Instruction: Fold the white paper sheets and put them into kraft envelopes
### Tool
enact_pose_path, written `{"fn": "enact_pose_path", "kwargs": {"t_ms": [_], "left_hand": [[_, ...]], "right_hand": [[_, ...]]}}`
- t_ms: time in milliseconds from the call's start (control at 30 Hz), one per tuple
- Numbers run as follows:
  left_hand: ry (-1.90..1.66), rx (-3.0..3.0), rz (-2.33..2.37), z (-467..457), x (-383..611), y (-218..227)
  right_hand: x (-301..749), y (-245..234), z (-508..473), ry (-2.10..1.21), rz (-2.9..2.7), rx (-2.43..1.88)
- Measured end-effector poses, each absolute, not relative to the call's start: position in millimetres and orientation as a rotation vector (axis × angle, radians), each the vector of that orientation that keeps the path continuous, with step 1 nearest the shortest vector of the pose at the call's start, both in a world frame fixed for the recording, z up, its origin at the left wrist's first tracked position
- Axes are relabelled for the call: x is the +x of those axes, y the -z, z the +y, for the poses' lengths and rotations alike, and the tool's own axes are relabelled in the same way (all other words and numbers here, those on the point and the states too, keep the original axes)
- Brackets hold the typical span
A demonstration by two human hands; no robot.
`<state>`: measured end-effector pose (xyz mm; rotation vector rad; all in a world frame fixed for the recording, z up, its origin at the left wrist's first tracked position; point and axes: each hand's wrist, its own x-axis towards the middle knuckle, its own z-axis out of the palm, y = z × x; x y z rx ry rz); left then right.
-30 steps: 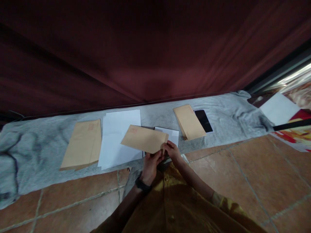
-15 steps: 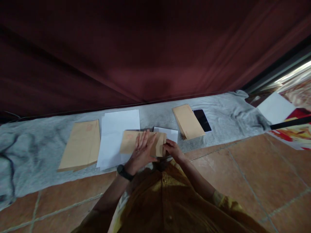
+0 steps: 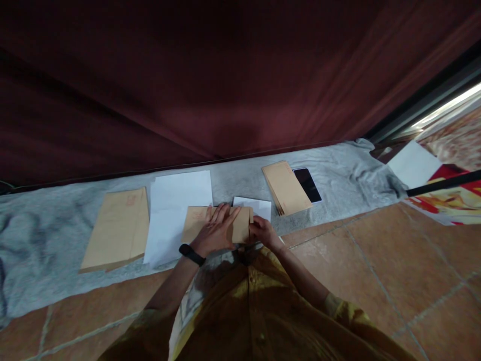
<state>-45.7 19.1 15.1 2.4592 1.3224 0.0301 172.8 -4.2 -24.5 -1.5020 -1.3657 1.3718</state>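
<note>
A small brown envelope [image 3: 193, 224] lies in front of me, its left part over white paper sheets [image 3: 175, 195]. My left hand [image 3: 216, 233] rests on the envelope with fingers spread and stretched out, a dark watch on its wrist. At the envelope's right end, my right hand [image 3: 263, 231] has its fingers curled and pinched on the flap edge. A smaller white paper stack [image 3: 259, 204] sits partly under the envelope, just beyond my right hand. The fingertips of my right hand are partly hidden.
Larger brown envelopes [image 3: 118, 228] lie at the left. A pile of small brown envelopes [image 3: 287, 188] and a dark-screened phone [image 3: 308, 184] lie to the right. All rest on a grey cloth [image 3: 341, 170] along a dark red curtain [image 3: 233, 100]. Tiled floor [image 3: 330, 265] borders the near side.
The whole view has shifted slightly, so things sit a little further left. My right fingers have moved slightly along the envelope's right end; my left hand stays flat on it.
</note>
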Motion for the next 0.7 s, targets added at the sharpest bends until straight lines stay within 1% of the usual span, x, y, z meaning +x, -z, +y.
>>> {"fn": "enact_pose_path", "kwargs": {"t_ms": [100, 267, 333, 400, 467, 700], "left_hand": [[-0.081, 2.507, 1.358, 15, -44, -20], [-0.098, 2.550, 1.429, 9, -40, -29], [-0.086, 2.555, 1.448, 8, -39, -31], [-0.069, 2.550, 1.459, 8, -39, -31], [-0.061, 2.541, 1.453, 8, -38, -31], [-0.090, 2.568, 1.435, 8, -40, -27]], "right_hand": [[169, 16, -9, -1.216, -1.439, -1.579], [165, 4, -17, -0.720, -1.654, -1.765], [165, 3, -18, -0.642, -1.757, -1.756], [165, 5, -17, -0.691, -1.821, -1.734], [164, 7, -16, -0.814, -1.821, -1.703], [160, 9, -13, -1.150, -1.578, -1.520]]}}
